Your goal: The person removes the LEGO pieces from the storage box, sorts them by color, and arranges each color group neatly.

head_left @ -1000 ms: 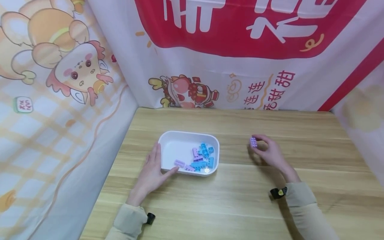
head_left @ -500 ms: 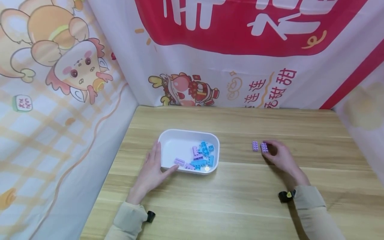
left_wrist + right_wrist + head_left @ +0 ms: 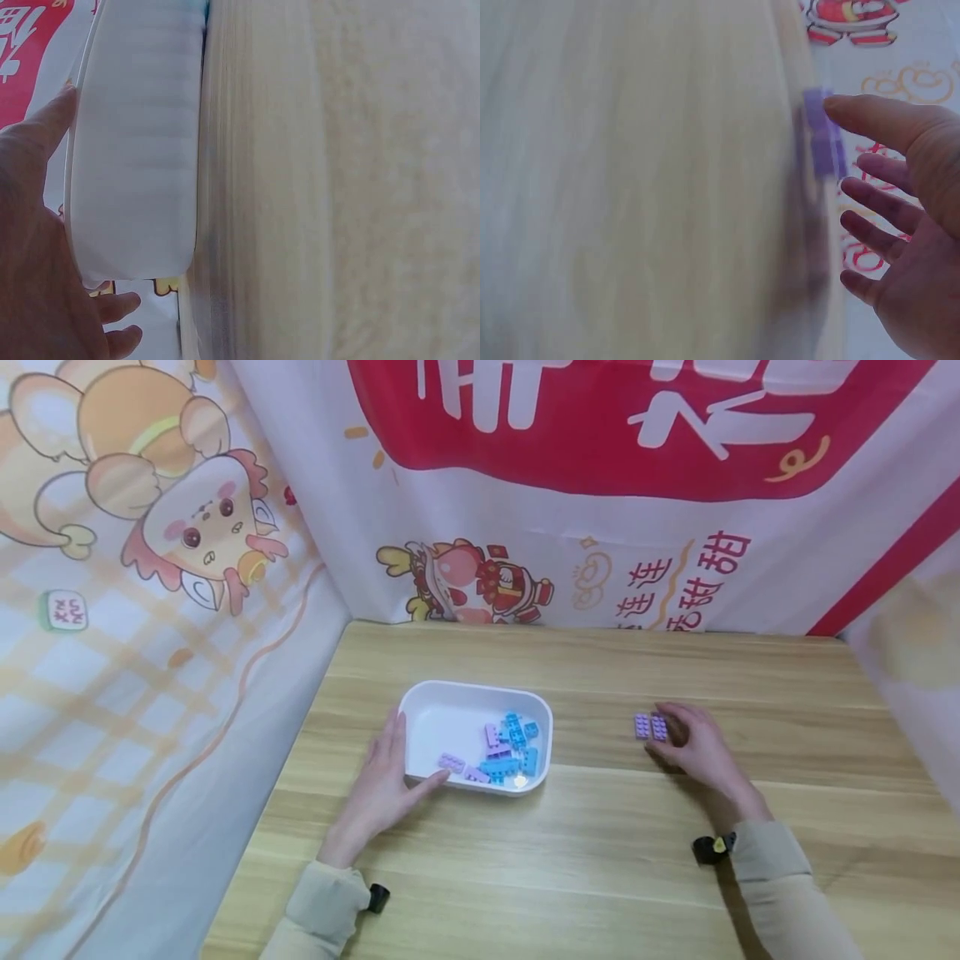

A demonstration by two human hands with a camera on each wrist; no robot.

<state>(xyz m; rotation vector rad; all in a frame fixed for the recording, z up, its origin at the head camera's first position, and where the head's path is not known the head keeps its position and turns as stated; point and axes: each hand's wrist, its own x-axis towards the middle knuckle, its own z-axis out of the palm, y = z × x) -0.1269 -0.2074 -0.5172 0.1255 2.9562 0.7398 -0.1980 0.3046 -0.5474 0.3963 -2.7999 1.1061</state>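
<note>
Two purple toy bricks lie side by side on the table at the right in the head view, a narrow gap between them. My right hand (image 3: 697,739) pinches the right-hand purple brick (image 3: 659,727) between thumb and index finger; the left-hand purple brick (image 3: 642,727) lies just beside it. In the right wrist view the thumb meets a purple brick (image 3: 825,139), and the other fingers are spread apart. My left hand (image 3: 382,785) rests against a white tray (image 3: 442,685), straight fingers along its left side and thumb at the front rim. Its tray side (image 3: 135,150) fills much of the left wrist view.
Inside the tray, blue bricks (image 3: 501,767) and lilac bricks (image 3: 452,762) are heaped mostly to the right. Behind the wooden table (image 3: 525,877) hangs a printed red and white cloth (image 3: 585,518); another patterned cloth (image 3: 187,693) hangs at the left.
One second ago only one purple brick showed, at the right fingertips. Then two stood apart, and now the right hand has brought the right brick closer to the left one. The left hand stays put.
</note>
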